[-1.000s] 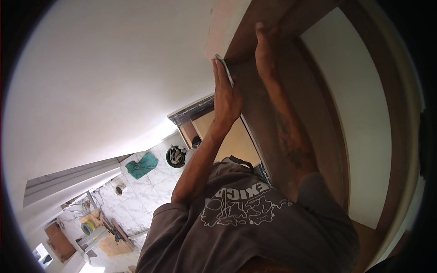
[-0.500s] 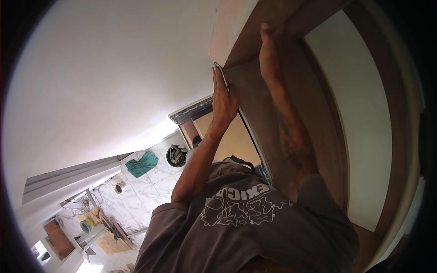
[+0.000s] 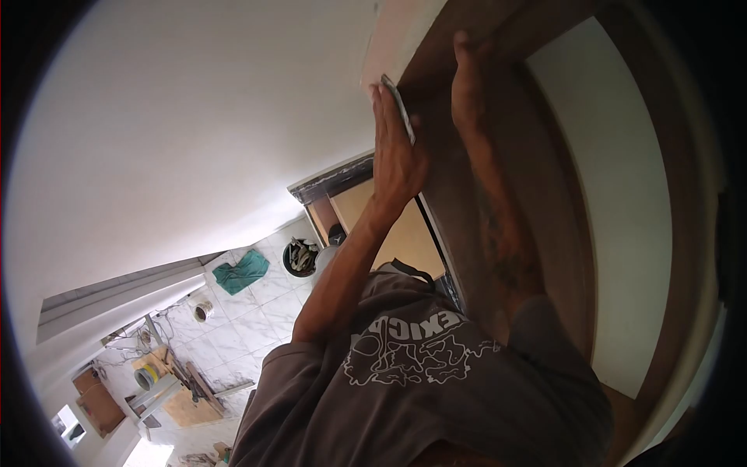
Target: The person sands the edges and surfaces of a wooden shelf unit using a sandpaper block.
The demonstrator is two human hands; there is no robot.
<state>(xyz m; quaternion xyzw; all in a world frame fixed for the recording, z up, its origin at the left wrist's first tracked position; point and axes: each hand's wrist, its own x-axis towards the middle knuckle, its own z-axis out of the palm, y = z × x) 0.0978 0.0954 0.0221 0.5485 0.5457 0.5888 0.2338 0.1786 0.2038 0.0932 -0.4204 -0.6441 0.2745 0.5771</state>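
Observation:
My left hand (image 3: 401,159) holds a thin, flat grey piece (image 3: 399,110) that looks like folded sandpaper. Its fingers lie straight along the piece, at the edge of the white wall (image 3: 233,117), beside a pinkish patch (image 3: 387,48). To the right, my right hand (image 3: 468,89) is raised against the dark brown wooden panel (image 3: 537,187). The thumb points up, and most of the other fingers are hidden in shadow; I see nothing held there.
A dark bucket (image 3: 299,257) filled with odds and ends stands on the marble-look floor (image 3: 264,315), near a green cloth (image 3: 241,272). Farther off are a roll of tape (image 3: 146,377), boards (image 3: 191,409) and loose cables. A pale curved panel (image 3: 622,210) is at right.
My left hand, with the grey piece, has moved up and slightly right along the wall edge. My right hand stays against the brown wood, a little higher in view.

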